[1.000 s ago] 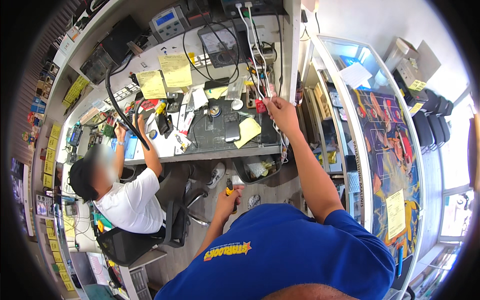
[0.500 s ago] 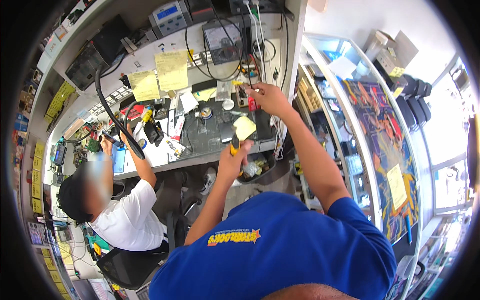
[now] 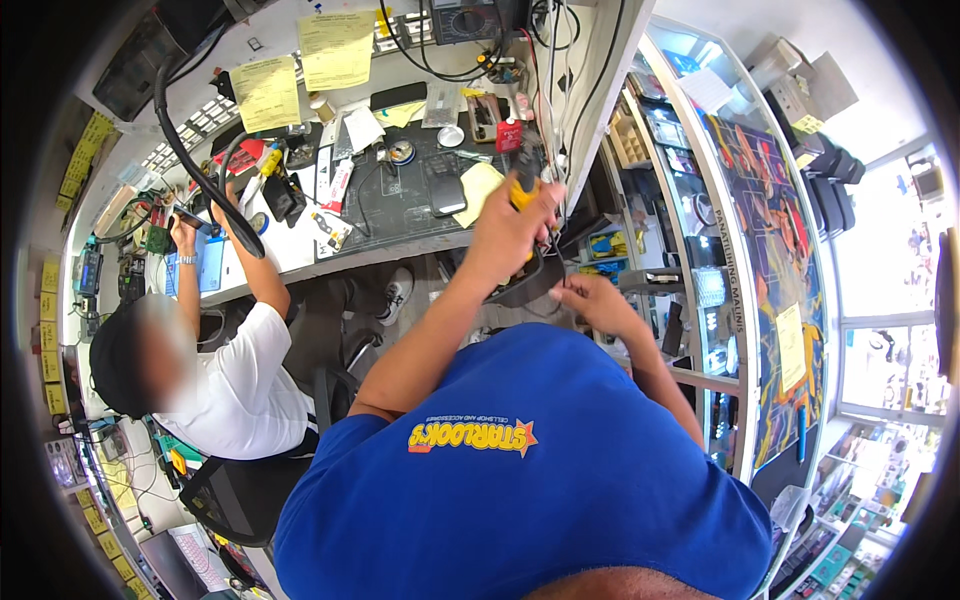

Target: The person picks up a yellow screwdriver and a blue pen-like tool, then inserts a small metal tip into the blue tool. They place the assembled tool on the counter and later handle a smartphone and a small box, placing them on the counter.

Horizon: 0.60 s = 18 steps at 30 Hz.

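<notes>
- Yellow-and-black hand tool [image 3: 521, 193]: upheld in the left hand [image 3: 512, 230], near the bench's right end; its dark head points away from the wearer and is blurred.
- Left arm: extended forward and to the right from the lower left, elbow bent, hand ahead of the chest; the grip is closed around the tool's handle.
- Right arm: bent, lower and nearer the body; the right hand [image 3: 597, 303] points leftward, fingers curled, thumb and forefinger close together. Whether this grip holds anything cannot be told.
- Dark bin [image 3: 523, 291]: below the left hand and just left of the right fingertips, partly hidden.
- Bench [image 3: 335, 262]: beyond the hands, bearing a red object [image 3: 509, 136] near the tool's head, a yellow note [image 3: 481, 192], a dark smartphone [image 3: 446, 193] beside the note, and a round tin [image 3: 401, 152].
- Co-worker [image 3: 250, 390]: seated at left in a white shirt, both arms raised to the bench.
- Display case [image 3: 745, 300]: glazed, standing at right.
</notes>
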### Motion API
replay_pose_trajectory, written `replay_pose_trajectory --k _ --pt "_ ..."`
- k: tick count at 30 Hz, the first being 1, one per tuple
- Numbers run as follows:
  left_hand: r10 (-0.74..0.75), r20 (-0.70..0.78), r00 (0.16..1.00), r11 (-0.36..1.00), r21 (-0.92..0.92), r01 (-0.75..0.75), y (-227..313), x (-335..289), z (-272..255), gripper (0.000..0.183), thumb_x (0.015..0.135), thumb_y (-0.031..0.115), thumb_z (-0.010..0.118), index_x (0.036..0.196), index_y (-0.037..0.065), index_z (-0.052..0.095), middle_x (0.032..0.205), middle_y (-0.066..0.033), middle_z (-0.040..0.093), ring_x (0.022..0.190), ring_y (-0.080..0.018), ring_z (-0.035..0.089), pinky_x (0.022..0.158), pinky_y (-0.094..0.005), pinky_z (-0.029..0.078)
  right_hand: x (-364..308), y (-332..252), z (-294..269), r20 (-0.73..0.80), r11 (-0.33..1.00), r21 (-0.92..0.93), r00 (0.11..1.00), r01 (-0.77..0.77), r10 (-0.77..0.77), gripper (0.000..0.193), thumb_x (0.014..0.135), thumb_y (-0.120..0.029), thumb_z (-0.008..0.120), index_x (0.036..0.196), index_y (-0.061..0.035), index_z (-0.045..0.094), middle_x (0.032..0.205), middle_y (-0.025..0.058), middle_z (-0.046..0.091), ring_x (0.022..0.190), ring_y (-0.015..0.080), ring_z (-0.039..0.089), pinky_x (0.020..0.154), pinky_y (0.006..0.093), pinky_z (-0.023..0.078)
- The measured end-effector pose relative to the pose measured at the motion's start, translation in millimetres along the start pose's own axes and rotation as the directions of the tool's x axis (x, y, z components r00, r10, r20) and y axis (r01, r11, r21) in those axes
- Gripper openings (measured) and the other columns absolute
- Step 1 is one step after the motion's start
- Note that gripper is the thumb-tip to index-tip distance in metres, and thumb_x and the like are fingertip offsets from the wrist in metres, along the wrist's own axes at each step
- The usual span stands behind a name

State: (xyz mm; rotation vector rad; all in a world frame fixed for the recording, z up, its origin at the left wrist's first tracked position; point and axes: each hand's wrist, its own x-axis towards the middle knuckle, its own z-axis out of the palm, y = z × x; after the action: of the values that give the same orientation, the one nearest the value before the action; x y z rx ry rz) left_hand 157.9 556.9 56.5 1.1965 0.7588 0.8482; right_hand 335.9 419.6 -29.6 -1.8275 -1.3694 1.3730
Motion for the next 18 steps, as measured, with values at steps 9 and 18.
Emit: replay_pose_trajectory --k 9,18 --pt "0.226 -0.393 0.891 0.95 -0.114 -0.292 32 52 -49 0.026 0.099 0.031 0.074 0.091 0.01 0.06 0.076 0.0009 0.059 0.06 -0.0078 0.054 0.056 -0.0248 0.045 -88 166 33 -0.125 0.413 0.911 0.952 -0.002 0.279 0.028 0.105 -0.032 0.066 0.113 -0.0058 0.068 0.087 0.0 0.059 0.084 0.0143 0.056 0.086 0.0309 0.044" --pt "0.174 -0.57 0.803 0.982 0.036 -0.188 -9 36 -82 0.041 0.097 0.035 0.074 0.126 0.008 0.061 0.105 -0.0064 0.059 0.061 -0.0101 0.053 0.057 -0.0249 0.044 -155 82 -31 -0.551 0.31 0.83 0.767 0.464 0.327 0.014 0.103 -0.011 0.066 0.116 -0.0072 0.064 0.086 0.005 0.066 0.055 0.0093 0.048 0.058 0.026 0.045"
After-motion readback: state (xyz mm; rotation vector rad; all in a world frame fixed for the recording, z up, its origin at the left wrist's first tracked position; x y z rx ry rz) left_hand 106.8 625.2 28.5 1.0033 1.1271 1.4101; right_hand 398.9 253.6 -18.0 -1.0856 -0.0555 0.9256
